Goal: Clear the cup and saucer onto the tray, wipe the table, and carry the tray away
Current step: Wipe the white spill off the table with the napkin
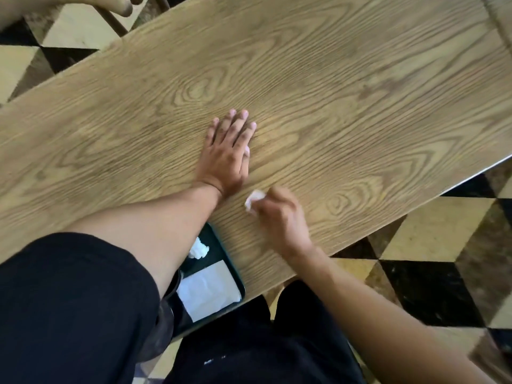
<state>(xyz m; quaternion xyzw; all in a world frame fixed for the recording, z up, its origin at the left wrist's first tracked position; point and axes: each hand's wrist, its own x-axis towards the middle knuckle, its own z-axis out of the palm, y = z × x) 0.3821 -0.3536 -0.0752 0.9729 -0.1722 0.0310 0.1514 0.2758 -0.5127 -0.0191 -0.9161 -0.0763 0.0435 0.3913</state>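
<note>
My left hand [228, 152] lies flat on the wooden table [360, 92], palm down and fingers spread. Just to its lower right, my right hand [279, 217] is shut on a crumpled white tissue [253, 200] pressed against the tabletop; the hand is blurred. A dark green tray [234, 275] sits at the table's near edge under my left forearm. On it lie a crumpled white tissue [198, 249] and a flat white napkin [209, 286]. A dark rounded object [173, 284] shows at the tray's left side, mostly hidden by my arm; I cannot tell whether it is the cup.
The floor [432, 225] has a black, cream and brown diamond pattern. Another person's hand [122, 4] shows at the top left beside a chair frame [116, 23]. A second wooden edge [498, 15] appears at the top right corner.
</note>
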